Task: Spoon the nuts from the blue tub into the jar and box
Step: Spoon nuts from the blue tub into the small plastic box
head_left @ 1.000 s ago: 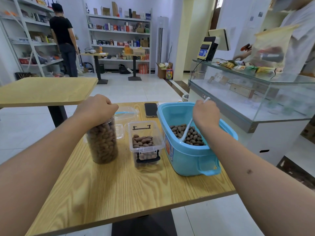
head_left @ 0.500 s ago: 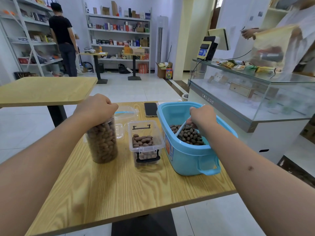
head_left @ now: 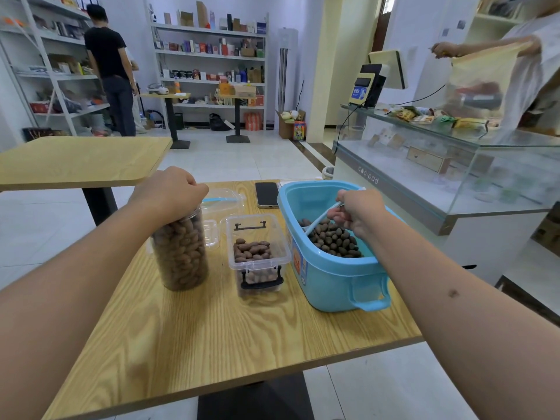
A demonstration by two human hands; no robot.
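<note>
Blue tub [head_left: 330,277] is set at the table's [head_left: 212,344] right side, nuts [head_left: 333,242] heaped inside; a white spoon [head_left: 318,221] is dipped among them, gripped by the closed right hand [head_left: 359,212]. Clear box [head_left: 257,256], part-filled, stands just left of it. Nearly full jar [head_left: 180,253] is capped by the left hand [head_left: 169,190], curled shut over its mouth.

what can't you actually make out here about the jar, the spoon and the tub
All from the head view:
- Jar mouth: covered by the left hand, so lid on or off is unclear.
- Spoon bowl: buried among the nuts; its load is hidden.
- Spoon handle end: inside the right hand.
- Blue tub label: too angled and small to read.
</note>
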